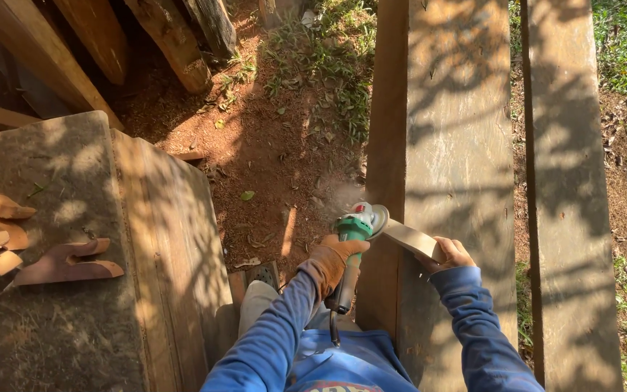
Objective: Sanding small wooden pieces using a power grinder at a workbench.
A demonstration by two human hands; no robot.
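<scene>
head view: looking straight down at two blue-sleeved arms over a wooden work surface.
left hand: the left hand (334,260), in a brown leather glove, is wrapped tight around the body of a green angle grinder (355,231); wrist bent, forearm rising from the lower middle of the frame.
grinder: it points up and away from the person, its grey guard and disc at the top touching the near end of the wood piece; its dark handle and cord run back down toward the torso.
right hand: the bare right hand (450,254) is curled closed on a small pale wood piece (411,238), fingers folded over its right end, elbow low at the right.
wood piece: held tilted, its left end meeting the disc, above the wide plank.
dust: a faint haze hangs just above the disc.
plank: a wide weathered plank (459,138) runs away from the hands, with a narrower plank (564,181) beside it on the right.
left side: a grey table (59,319) carries several curved brown wooden cut-outs (70,263).
ground: red earth (270,152) with leaves and grass lies between table and plank.
</scene>
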